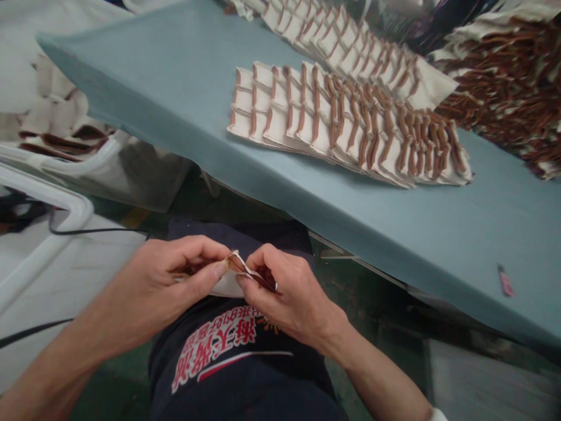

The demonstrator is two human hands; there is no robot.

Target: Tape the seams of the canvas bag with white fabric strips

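Observation:
Above my lap, my left hand (188,272) and my right hand (283,286) pinch a small white and brown fabric piece (228,286) between them. Thumb and forefinger of each hand are closed on its upper edge. A brown strip shows along that edge, and part of the piece is hidden behind my fingers. On the blue-covered table (175,88) in front of me lies a row of overlapping white fabric pieces (302,111) with brown edges. They look like the piece in my hands.
A second row of such pieces (346,41) lies behind the first. A large brown and white pile (508,76) stands at the right. Small pink-handled snips (505,282) lie on the table. White bins (118,152) with fabric stand at the left.

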